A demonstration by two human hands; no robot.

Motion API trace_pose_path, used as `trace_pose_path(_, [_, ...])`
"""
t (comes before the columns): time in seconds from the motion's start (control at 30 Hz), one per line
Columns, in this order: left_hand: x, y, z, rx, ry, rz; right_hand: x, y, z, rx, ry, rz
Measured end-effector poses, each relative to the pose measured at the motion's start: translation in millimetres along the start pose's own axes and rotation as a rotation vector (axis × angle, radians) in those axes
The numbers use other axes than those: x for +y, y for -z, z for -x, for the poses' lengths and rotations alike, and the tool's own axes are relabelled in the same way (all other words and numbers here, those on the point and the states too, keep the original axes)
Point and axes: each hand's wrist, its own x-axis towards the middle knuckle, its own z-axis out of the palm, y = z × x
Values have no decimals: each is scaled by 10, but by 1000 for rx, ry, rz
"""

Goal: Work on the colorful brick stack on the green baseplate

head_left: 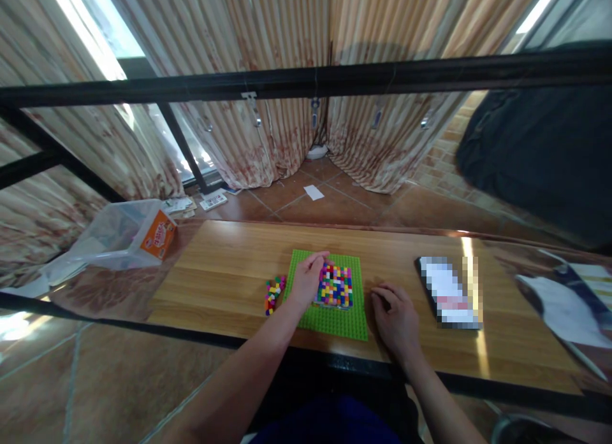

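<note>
Wood-grain bench (215,265): green studded plastic baseplate (335,327) carries multicoloured brick block (340,286). Left hand (307,279) at block's left edge, hold unclear; right hand (396,316) beside baseplate, fingers (389,291) curled, contents unclear.

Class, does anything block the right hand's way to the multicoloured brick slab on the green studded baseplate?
Nothing visible does: between the right hand and the multicoloured brick slab lie only brown wooden tabletop and the green studded baseplate. The left hand is at the slab's left edge.

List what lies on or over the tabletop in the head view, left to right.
Loose coloured bricks, left hand, multicoloured brick patch, right hand, phone.
</note>
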Motion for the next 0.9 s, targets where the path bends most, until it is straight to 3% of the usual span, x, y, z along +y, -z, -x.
trace_pose_path(0.2, [-59,-39,-2,39,-71,-132,20,7,3,-9,11,30])
trace_pose_path(0.33, [-22,50,12,81,-161,-221,51,11,1,-14,39,64])
trace_pose_path(0.5, [127,521,212,135,-268,-317,61,18,8,1,56,73])
trace_pose_path(0.7, [190,1220,834,236,-284,-677,76,21,16,4,55,87])
trace_pose_path(0.8, [139,1344,1088,185,-292,-893,80,21,18,-4,52,86])
trace_pose_path(0.9, [64,1330,1162,177,-288,-1038,71,27,16,1,54,83])
